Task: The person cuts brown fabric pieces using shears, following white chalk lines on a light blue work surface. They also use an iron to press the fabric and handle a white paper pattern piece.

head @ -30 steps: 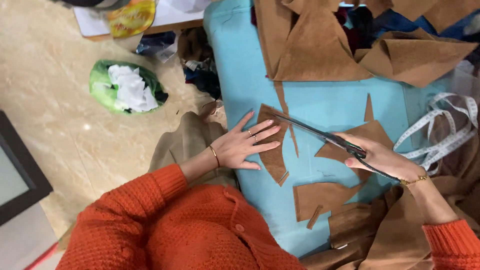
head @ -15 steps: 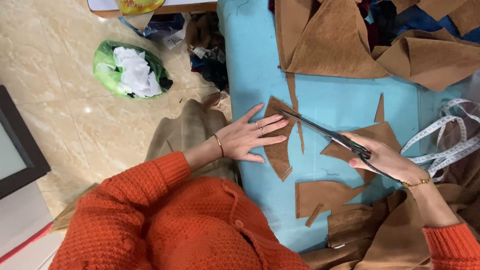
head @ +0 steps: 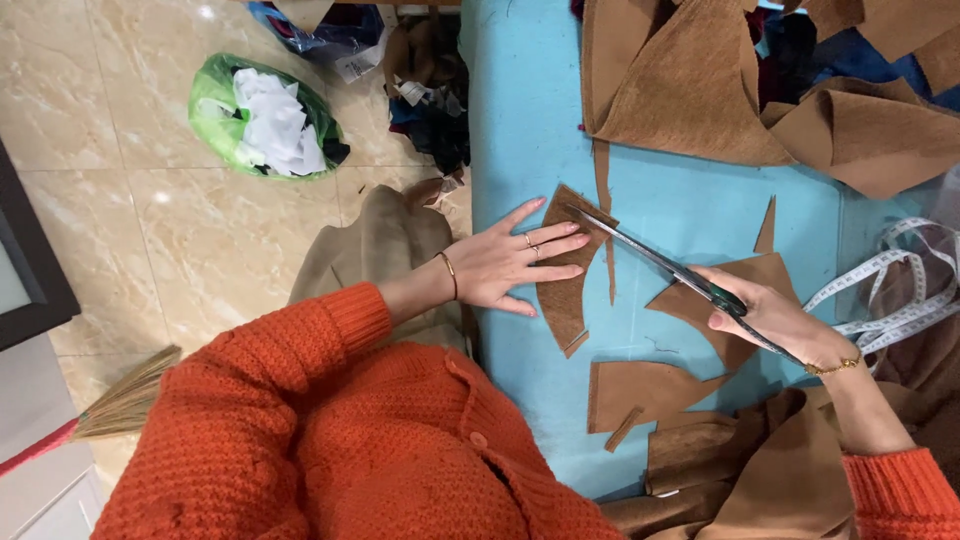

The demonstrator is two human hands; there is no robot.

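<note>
My left hand point(head: 510, 262) lies flat with fingers spread on a curved brown fabric piece point(head: 563, 300) on the blue table point(head: 520, 120). My right hand point(head: 775, 318) grips long scissors point(head: 660, 263), whose blade tips reach the top of that piece, next to my left fingers. A narrow brown strip point(head: 611, 270) lies under the blades. Another brown cut piece point(head: 725, 295) sits under my right hand, and a third point(head: 645, 392) lies nearer me.
Large brown fabric sheets point(head: 690, 90) cover the far table. A white measuring tape point(head: 895, 300) curls at the right. On the tiled floor sit a green bag of scraps point(head: 262, 118), a scrap pile point(head: 430, 90) and a broom point(head: 120, 405).
The view has shifted slightly. My left hand stays pressed on the fabric piece, and my right hand with the scissors keeps its place with the tips at the piece's top edge.
</note>
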